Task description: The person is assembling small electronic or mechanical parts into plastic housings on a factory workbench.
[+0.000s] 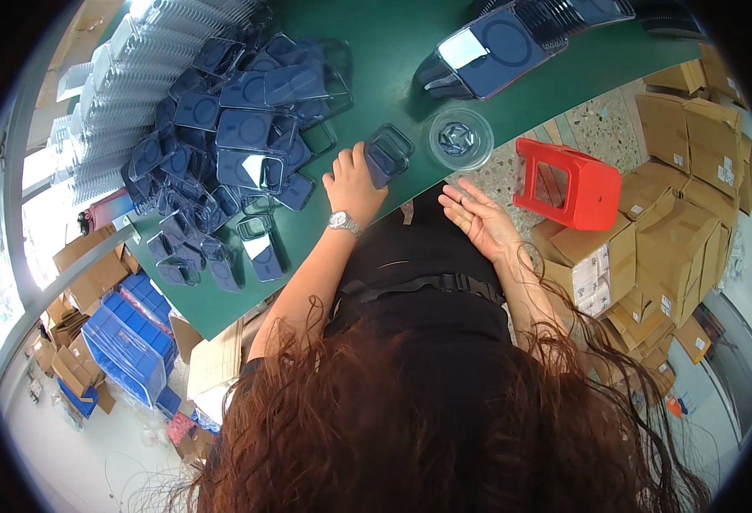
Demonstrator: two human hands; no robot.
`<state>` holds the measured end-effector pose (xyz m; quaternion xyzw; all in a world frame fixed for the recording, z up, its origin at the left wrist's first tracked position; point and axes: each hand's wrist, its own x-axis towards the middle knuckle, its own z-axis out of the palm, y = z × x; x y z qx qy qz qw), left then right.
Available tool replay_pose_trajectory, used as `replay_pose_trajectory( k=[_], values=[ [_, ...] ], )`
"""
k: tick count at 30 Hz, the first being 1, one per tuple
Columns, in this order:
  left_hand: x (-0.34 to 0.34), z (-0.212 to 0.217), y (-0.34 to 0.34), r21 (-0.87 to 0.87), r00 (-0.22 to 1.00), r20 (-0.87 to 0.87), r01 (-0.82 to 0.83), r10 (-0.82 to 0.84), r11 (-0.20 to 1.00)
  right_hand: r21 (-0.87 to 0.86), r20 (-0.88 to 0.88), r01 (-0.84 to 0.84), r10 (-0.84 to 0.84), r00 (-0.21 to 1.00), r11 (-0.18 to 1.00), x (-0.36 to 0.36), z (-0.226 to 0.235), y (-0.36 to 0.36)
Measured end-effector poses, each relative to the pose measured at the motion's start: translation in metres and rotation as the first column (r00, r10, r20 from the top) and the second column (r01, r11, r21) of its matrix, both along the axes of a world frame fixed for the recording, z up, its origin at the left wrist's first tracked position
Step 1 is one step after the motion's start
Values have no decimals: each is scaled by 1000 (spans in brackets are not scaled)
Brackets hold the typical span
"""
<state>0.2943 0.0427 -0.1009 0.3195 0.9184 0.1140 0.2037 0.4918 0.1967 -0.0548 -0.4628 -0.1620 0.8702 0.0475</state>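
My left hand point(355, 181), with a silver wristwatch point(343, 222) on the wrist, grips a clear dark-blue phone case point(389, 154) at the near edge of the green table point(393, 51). Empty and palm up, my right hand point(478, 215) hovers over my lap just below the table edge, fingers apart. A round clear plastic bowl point(460, 138) holding a small part stands on the table between the two hands. To the left of my left hand lies a big heap of several similar blue phone cases point(222, 145).
Stacks of clear trays point(115, 94) line the table's left side. A second row of phone cases point(513, 38) lies at the top right. A red plastic stool point(568, 181) stands on cardboard boxes point(675, 214) at my right. Blue bins point(128, 338) and more boxes sit on the floor at the left.
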Motion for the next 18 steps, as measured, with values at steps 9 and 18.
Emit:
replay_pose_trajectory(
  k=[9, 18],
  values=[
    [0, 13, -24, 57, 1000, -1, -22, 22, 998, 55, -45, -83, 85, 995, 995, -37, 35, -2],
    [12, 138, -22, 321, 175, 937, -769, -301, 553, 590, 3, -228, 281, 960, 775, -82, 63, -30]
  ],
)
